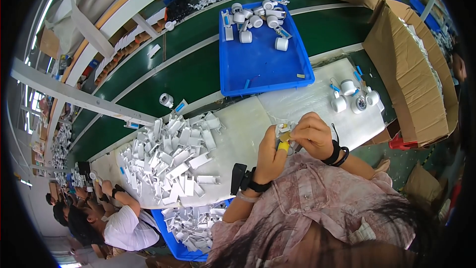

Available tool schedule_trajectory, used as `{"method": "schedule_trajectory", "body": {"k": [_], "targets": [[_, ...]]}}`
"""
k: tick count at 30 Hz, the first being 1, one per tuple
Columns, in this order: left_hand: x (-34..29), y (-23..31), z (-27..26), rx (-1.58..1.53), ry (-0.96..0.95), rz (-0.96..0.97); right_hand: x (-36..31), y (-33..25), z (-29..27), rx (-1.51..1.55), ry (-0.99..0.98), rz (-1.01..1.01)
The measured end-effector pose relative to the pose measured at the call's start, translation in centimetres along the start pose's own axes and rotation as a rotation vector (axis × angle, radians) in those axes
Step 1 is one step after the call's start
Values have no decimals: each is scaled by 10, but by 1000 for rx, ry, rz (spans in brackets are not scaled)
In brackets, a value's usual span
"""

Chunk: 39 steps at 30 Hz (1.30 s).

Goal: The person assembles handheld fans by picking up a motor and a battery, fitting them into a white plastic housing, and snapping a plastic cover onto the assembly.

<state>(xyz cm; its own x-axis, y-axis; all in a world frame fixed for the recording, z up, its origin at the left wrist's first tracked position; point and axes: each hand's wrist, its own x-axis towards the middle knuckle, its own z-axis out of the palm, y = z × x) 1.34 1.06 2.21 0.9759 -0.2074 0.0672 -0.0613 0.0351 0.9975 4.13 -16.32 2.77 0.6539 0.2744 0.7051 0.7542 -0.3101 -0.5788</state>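
We've got our left hand (pixel 270 155) gripping a small whitish plastic-looking piece (pixel 281 128), probably to keep it steady while our right hand (pixel 314 135) pinches it.

Two bare hands at work, one left hand (pixel 270 158) and one right hand (pixel 313 135), with at least one small white plastic piece (pixel 280 128) between them! To the right, four round white plastic lamp heads (pixel 348 87); one more near the belt's inner edge (pixel 166 100). One blue rectangular plastic tray (pixel 263 67), with over ten heads, overlapping too much for an exact tally. White plastic brackets (pixel 189 159)? Dozens, uncountable! One open brown cardboard box (pixel 396 72), too.
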Motion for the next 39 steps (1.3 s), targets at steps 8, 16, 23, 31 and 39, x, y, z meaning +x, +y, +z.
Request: {"method": "schedule_trajectory", "body": {"k": [8,16,23,31,39], "targets": [[-1,1,-1,56,-7,-1,-1,3,2,-6,-3,5],[0,1,0,76,-8,-20,-4,4,3,13,0,22],[0,-1,0,79,-9,-17,-5,6,4,9,-8,30],[-2,-2,-1,-17,-38,67,-5,3,6,55,14,87],[-3,-11,1,-7,20,7,-5,3,8,27,4,67]]}}
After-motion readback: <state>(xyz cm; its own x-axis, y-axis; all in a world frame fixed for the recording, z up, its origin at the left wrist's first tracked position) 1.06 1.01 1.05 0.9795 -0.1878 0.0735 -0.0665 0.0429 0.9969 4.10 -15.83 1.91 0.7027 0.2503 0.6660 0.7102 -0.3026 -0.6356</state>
